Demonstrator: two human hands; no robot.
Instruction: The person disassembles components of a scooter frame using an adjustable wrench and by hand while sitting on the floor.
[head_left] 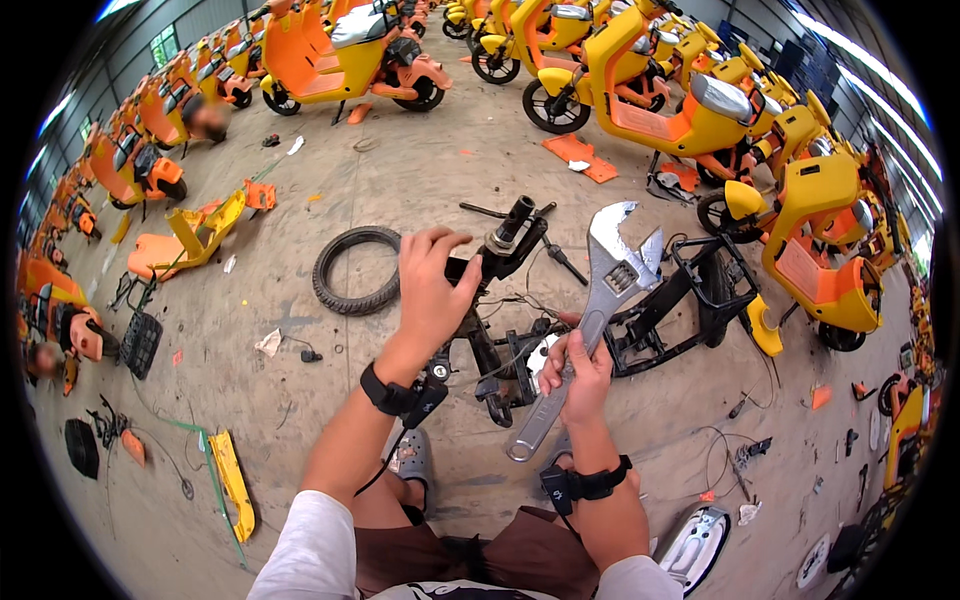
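Observation:
My right hand (578, 378) is closed round the handle of a large silver adjustable wrench (610, 280). The wrench tilts up to the right, its jaws apart and touching nothing. To the left, my left hand (433, 285) grips a black part of the front fork (492, 262), thumb on one side and fingers on the other. A threaded steering stem (516, 222) with metal rings at its base rises just right of that hand. The fork belongs to a stripped black scooter frame (640, 335) on the floor before me; my hands and the wrench hide some of it.
A loose black tyre (352, 308) lies left of the fork. Yellow-orange body panels (190, 240) and a yellow strip (232, 488) are on the floor at left. Assembled scooters (650, 110) stand in rows beyond and at right. Cables (715, 450) and a seat (695, 545) lie near right.

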